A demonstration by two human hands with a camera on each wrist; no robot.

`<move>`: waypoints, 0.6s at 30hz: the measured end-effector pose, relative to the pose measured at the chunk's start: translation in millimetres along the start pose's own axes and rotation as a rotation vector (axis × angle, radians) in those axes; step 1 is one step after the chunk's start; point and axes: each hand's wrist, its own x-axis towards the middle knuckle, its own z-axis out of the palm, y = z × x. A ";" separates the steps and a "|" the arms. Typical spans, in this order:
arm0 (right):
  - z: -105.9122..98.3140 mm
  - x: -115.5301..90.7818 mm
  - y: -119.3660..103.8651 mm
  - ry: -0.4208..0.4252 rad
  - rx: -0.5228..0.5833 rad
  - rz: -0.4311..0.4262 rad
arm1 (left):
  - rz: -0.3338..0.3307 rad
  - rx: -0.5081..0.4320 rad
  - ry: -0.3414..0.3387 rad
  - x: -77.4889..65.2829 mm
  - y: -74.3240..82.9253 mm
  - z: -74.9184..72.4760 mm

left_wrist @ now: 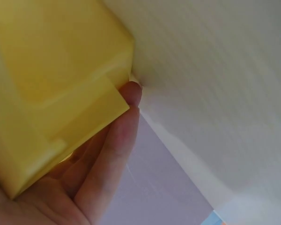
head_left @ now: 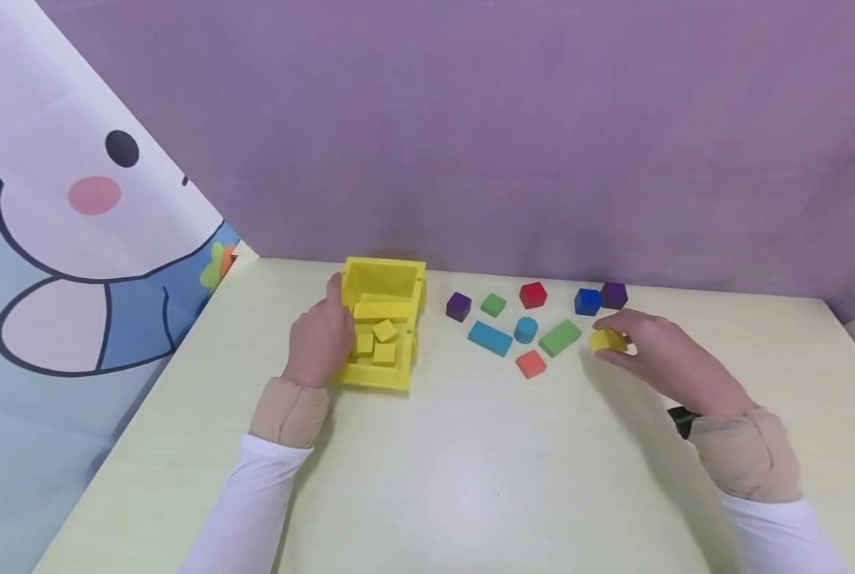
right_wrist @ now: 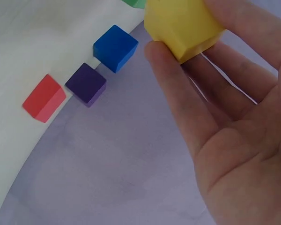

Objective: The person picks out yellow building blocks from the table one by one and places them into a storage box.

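Note:
My left hand (head_left: pixel 318 339) grips the left side of a yellow open-topped bin (head_left: pixel 373 379) on the table. In the left wrist view its fingers (left_wrist: pixel 119 136) curl against the yellow plastic wall. Inside the bin lie a long yellow block (head_left: pixel 382 312) and several smaller yellow blocks (head_left: pixel 384 354). My right hand (head_left: pixel 667 359) pinches a yellow block (right_wrist: pixel 182 28) between thumb and fingertips, to the right of the loose blocks. A green rectangular block (head_left: pixel 559 338) is nearest on its left, with a blue cube (head_left: pixel 588 302) and a purple cube (head_left: pixel 614 296) just behind.
Between the hands lie a second purple cube (head_left: pixel 459 307), a small green block (head_left: pixel 493 304), red block (head_left: pixel 533 295), light-blue rectangular block (head_left: pixel 490 338), light-blue cylinder (head_left: pixel 525 330) and orange-red block (head_left: pixel 531 364). A purple cloth (head_left: pixel 470 143) rises behind the table.

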 end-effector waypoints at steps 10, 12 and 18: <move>-2.0 9.6 -12.4 -0.011 0.007 -0.018 | -0.007 0.008 0.008 -0.5 1.3 -1.9; -1.8 11.7 -15.3 -0.010 0.005 -0.022 | -0.006 0.004 0.007 -0.6 1.2 -2.3; -2.3 16.4 -22.1 -0.012 0.001 -0.037 | -0.002 0.003 0.002 0.0 1.6 -2.4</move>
